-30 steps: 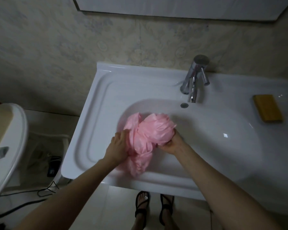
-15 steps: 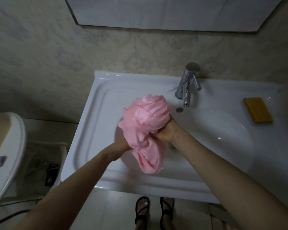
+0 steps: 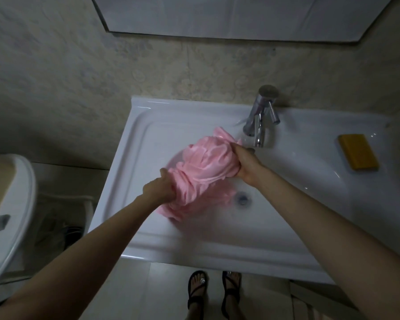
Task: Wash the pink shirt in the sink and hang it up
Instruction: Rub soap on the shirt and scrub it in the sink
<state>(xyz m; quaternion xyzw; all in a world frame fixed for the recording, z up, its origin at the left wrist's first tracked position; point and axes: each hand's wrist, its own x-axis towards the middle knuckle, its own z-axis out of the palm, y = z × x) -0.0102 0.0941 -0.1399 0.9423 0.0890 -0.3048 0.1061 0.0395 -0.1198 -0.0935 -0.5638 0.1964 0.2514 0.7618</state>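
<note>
A dim tiled bathroom: over the white sink (image 3: 148,144), left hand (image 3: 161,188) and right hand (image 3: 245,162) each clench an end of the bunched pink shirt (image 3: 203,172), likely wringing it above the basin's left side.

A white sink (image 3: 134,181) fills the middle and right of the frame, set against a pale patterned wall. Its flat rim runs round an oval basin, with the drain (image 3: 241,197) showing in the basin's bottom, right of centre. A chrome tap (image 3: 261,116) stands on the rear rim, upper right of centre, its spout reaching over the basin. On the rim at the far right lies a yellow bar of soap (image 3: 358,151), well apart from the tap. A bunched pink shirt (image 3: 201,174) sits over the left part of the basin; whether its lower end touches the basin cannot be told. Along the bottom edge is pale tiled floor (image 3: 166,294), bearing two feet in black sandals (image 3: 214,294).
</note>
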